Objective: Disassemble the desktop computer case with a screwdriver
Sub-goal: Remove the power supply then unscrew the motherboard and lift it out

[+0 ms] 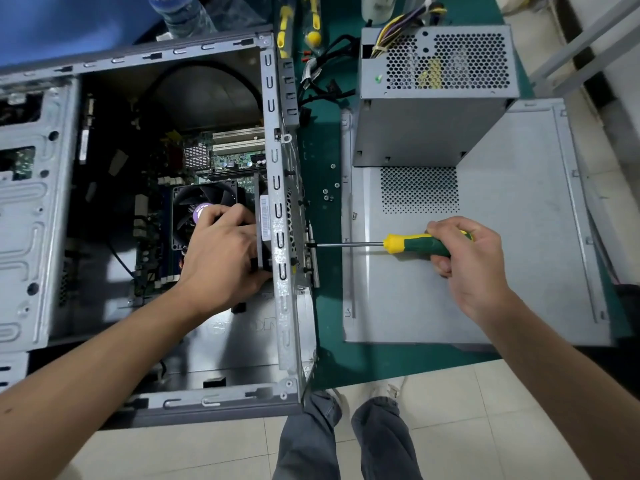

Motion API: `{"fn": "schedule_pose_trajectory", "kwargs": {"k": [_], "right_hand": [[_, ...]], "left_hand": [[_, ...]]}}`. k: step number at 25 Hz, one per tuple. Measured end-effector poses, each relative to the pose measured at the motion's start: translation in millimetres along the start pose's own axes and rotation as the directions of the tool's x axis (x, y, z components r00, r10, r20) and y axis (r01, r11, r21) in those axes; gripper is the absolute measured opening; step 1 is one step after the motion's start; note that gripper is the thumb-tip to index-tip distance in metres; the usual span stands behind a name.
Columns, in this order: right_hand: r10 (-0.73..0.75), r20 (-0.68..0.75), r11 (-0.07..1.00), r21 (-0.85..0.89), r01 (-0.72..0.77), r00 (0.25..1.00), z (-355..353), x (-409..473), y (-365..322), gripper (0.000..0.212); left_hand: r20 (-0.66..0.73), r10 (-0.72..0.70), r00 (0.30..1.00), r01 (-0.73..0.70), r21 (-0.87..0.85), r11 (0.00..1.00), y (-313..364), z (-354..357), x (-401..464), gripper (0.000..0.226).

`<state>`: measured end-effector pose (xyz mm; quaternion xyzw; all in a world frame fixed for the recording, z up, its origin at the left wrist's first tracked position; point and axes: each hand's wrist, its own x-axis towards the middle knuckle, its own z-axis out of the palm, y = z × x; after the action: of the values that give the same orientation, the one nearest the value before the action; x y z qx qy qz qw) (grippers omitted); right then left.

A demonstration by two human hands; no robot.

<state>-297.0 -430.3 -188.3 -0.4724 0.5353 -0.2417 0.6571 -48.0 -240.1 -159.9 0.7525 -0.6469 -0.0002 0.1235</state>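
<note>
The open grey computer case (277,188) lies on its side at the left, motherboard and CPU cooler fan (197,209) visible inside. My left hand (221,251) reaches into the case and grips the black rear fan (260,216) against the back panel. My right hand (464,265) grips the green and yellow handle of a screwdriver (412,243). Its shaft lies level and its tip meets a screw on the outside of the case's rear panel (310,244).
The removed power supply (426,133) stands on the detached side panel (502,271) on the green mat (325,355). Loose screws (327,195) lie between case and panel. Two more yellow-handled tools (313,32) and black cables (322,77) lie at the back. My legs show below.
</note>
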Motion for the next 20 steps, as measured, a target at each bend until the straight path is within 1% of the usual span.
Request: {"fn": "schedule_pose_trajectory", "kwargs": {"k": [4, 6, 8, 11, 12, 13, 14, 15, 16, 17, 18, 20], "right_hand": [[0.001, 0.001, 1.000, -0.006, -0.001, 1.000, -1.3, 1.4, 1.9, 0.023], [0.011, 0.029, 1.000, -0.011, -0.010, 1.000, -3.0, 3.3, 1.3, 0.021], [0.025, 0.094, 0.999, -0.026, -0.023, 0.995, -6.5, 4.7, -0.8, 0.018], [0.041, 0.259, 0.999, -0.028, -0.035, 0.965, -17.0, 11.1, -7.4, 0.010], [0.057, 0.318, 0.997, -0.064, -0.038, 0.946, -19.0, 12.9, -13.4, 0.005], [0.084, 0.363, 0.990, -0.140, -0.035, 0.928, -21.1, 16.0, -19.4, 0.007], [0.130, 0.391, 0.966, -0.256, -0.028, 0.911, -23.7, 19.1, -25.5, 0.019], [0.178, 0.393, 0.920, -0.391, -0.011, 0.902, -26.0, 21.9, -30.9, 0.031], [0.205, 0.390, 0.873, -0.487, 0.012, 0.898, -27.5, 23.2, -34.6, 0.039], [0.197, 0.408, 0.852, -0.521, 0.050, 0.891, -29.0, 25.1, -35.5, 0.039], [0.166, 0.440, 0.876, -0.477, 0.073, 0.883, -29.3, 26.0, -35.9, 0.032], [0.087, 0.505, 0.964, -0.261, 0.055, 0.859, -29.8, 24.8, -36.1, 0.007]], "left_hand": [[0.007, -0.004, 1.000, 0.004, -0.007, 1.000, 0.8, -0.3, 0.5, 0.022], [0.004, 0.001, 1.000, -0.001, -0.009, 1.000, 2.9, -1.0, 1.0, 0.027], [0.005, -0.002, 1.000, 0.003, -0.010, 1.000, 3.3, -1.2, 1.0, 0.029], [0.029, -0.018, 0.999, 0.019, -0.002, 1.000, 3.5, -2.4, 0.3, 0.022], [0.028, -0.025, 0.999, 0.025, -0.003, 1.000, 4.4, -3.3, 0.6, 0.019], [0.022, -0.026, 0.999, 0.026, -0.007, 1.000, 5.1, -3.9, 1.2, 0.016], [0.019, -0.022, 1.000, 0.022, -0.010, 1.000, 5.8, -4.2, 1.9, 0.015], [0.019, -0.017, 1.000, 0.017, -0.008, 1.000, 6.1, -4.1, 2.0, 0.016], [0.022, -0.018, 1.000, 0.018, -0.001, 1.000, 5.8, -3.4, 1.5, 0.016], [0.026, -0.026, 0.999, 0.026, 0.005, 1.000, 5.1, -2.8, 1.0, 0.016], [0.030, -0.034, 0.999, 0.033, 0.007, 0.999, 4.2, -2.4, 0.9, 0.016], [0.035, -0.044, 0.998, 0.043, 0.008, 0.999, 4.2, -2.5, 1.0, 0.015]]}}
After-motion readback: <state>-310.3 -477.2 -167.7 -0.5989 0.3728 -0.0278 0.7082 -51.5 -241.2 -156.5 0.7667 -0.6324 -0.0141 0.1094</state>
